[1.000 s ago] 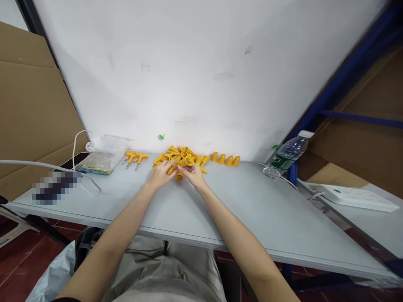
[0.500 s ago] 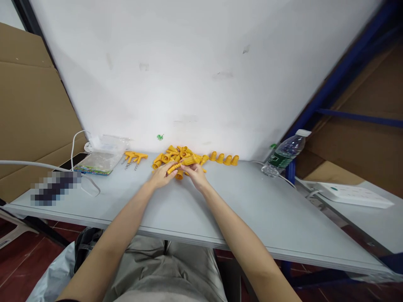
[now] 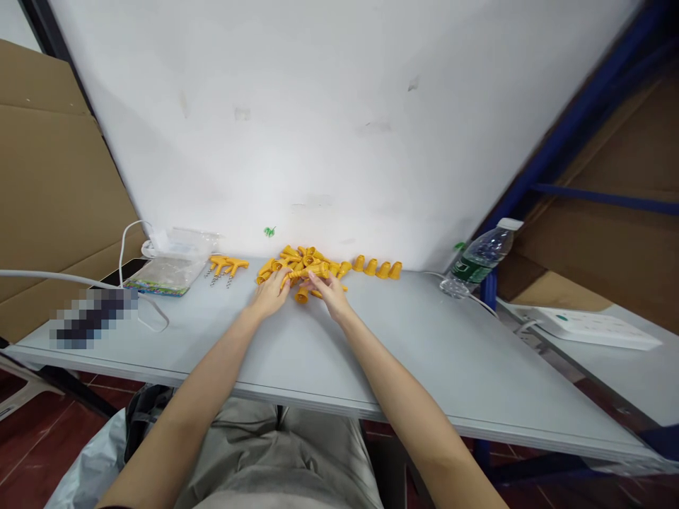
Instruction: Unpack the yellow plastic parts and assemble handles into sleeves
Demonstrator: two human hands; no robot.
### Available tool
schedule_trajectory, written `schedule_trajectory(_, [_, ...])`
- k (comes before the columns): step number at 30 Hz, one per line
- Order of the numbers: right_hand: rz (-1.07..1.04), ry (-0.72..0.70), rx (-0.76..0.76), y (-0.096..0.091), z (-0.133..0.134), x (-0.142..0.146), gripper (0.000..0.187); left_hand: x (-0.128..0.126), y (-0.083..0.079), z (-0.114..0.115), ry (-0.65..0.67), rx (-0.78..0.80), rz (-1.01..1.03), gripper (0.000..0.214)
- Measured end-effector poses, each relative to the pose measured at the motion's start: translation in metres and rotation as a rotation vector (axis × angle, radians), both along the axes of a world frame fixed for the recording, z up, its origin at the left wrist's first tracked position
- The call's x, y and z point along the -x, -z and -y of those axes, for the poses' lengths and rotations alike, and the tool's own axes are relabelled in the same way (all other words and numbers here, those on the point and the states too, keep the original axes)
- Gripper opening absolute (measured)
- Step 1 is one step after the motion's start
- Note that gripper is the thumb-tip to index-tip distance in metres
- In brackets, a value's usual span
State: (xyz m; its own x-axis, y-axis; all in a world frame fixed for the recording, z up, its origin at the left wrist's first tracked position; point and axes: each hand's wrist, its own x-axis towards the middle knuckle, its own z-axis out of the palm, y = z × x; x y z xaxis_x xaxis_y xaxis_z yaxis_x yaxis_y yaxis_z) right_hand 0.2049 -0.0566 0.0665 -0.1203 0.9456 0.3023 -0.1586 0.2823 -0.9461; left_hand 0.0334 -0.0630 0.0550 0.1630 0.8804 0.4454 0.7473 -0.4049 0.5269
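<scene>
Holding a yellow piece (image 3: 317, 270) between left hand (image 3: 271, 294) and right hand (image 3: 331, 293), at the near side of a pile of yellow parts (image 3: 310, 259) on the bench (image 3: 318, 346). With the fingers of the left hand bent in close over the narrow end, and those of the right closed on the wider, cup-like end; no wide spread on either side. Too small and too covered by fingers to say for certain whether one part or two pushed together.

Looks like moulded plastic, so probably light and stiff, with little give under a firm pinch. Not likely to break from ordinary pressure, though perhaps liable to slide along a smooth taper. Best taken round the fullest part of the cup-like end, with a second hold at the narrow end against rolling or twisting. Avoid pinching only on the taper, for fear of a slip.

Note the yellow-handled corkscrews (image 3: 233, 265) lying left of the pile: likely hard in the spiral and sharp at the tip, so best lifted by the handle. Note also four cups (image 3: 370, 268) standing in a row right of the pile, probably easy to tip and easiest to grip by the sides.
</scene>
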Motion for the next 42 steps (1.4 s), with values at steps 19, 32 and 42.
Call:
schedule_trajectory(19, [0.453,0.038,-0.317,0.006,-0.018,-0.024,0.044,0.006,-0.010,0.001,-0.201,-0.002,-0.069,0.043])
schedule_trajectory(32, [1.037,0.253,-0.724,0.000,-0.011,-0.031,0.031,0.006,-0.008,-0.001,-0.178,0.028,-0.052,0.037])
schedule_trajectory(42, [1.179,0.206,-0.640,0.010,-0.012,-0.023,0.024,-0.002,-0.009,0.004,-0.184,0.073,-0.205,0.041])
